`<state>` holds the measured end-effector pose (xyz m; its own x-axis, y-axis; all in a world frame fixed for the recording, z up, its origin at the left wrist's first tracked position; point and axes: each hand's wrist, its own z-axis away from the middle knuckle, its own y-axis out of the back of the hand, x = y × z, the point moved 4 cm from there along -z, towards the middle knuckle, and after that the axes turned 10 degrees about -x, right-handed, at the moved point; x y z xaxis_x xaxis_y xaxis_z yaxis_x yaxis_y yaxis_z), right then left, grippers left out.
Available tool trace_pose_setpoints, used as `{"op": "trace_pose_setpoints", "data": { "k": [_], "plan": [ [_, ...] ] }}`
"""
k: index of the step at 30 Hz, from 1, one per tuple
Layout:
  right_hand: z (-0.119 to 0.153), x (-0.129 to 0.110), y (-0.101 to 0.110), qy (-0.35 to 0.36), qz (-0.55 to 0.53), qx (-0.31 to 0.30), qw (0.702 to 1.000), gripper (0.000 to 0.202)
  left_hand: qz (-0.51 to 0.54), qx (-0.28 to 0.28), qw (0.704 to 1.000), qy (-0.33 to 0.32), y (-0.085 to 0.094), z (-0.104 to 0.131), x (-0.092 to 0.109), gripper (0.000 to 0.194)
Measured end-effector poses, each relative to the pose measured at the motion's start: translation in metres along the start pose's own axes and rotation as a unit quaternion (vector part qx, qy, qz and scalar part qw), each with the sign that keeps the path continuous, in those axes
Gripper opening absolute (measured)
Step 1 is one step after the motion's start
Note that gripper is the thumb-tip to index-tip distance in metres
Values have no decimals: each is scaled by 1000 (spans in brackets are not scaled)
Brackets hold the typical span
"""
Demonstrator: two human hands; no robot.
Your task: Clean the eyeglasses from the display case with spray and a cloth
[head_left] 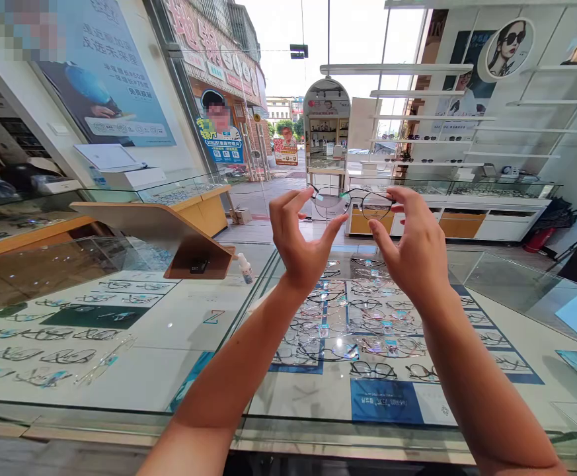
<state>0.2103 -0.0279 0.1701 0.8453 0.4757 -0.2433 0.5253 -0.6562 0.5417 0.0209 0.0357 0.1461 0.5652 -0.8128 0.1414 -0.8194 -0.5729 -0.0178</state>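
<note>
A pair of thin dark-rimmed eyeglasses (351, 194) is held up in the air above the glass counter, lenses facing away from or toward me; I cannot tell which. At its left end, the fingers of my left hand (301, 241) grip the frame, while the thumb points up near the lower rim of the left lens. My right hand (414, 251) holds the right end in the same manner, thumb by the lower rim. Fingers partly hide the temples. Beneath both forearms, rows of eyeglasses (372, 369) lie inside the glass display case (318, 418).
A brown slanted stand (169, 228) sits on the counter at left, with a small white bottle (244, 268) beside it. More frames (70, 356) fill the left case. Farther back stand an arched mirror (326, 142), wall shelves (427, 119) and another display counter (503, 221).
</note>
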Motion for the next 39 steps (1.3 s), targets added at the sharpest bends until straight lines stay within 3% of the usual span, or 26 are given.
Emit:
{"op": "trace_pose_setpoints", "data": {
  "k": [11, 17, 24, 29, 39],
  "plan": [
    [0, 4, -1, -8, -20, -8, 1000, 46, 13, -10, 1000, 18, 1, 2, 1, 64],
    [1, -3, 5, -1, -49, 12, 999, 47, 115, -31, 991, 64, -11, 1, -26, 65],
    [0, -3, 15, -20, -121, 48, 991, 34, 236, -21, 966, 99, -23, 3, -52, 65],
    [0, -3, 18, -20, -136, 64, 988, 28, 288, -26, 953, 93, -28, 4, -55, 65],
    [1, -6, 25, -23, -144, 79, 986, 20, 294, -41, 954, 45, -31, 4, -56, 65]
  ]
}}
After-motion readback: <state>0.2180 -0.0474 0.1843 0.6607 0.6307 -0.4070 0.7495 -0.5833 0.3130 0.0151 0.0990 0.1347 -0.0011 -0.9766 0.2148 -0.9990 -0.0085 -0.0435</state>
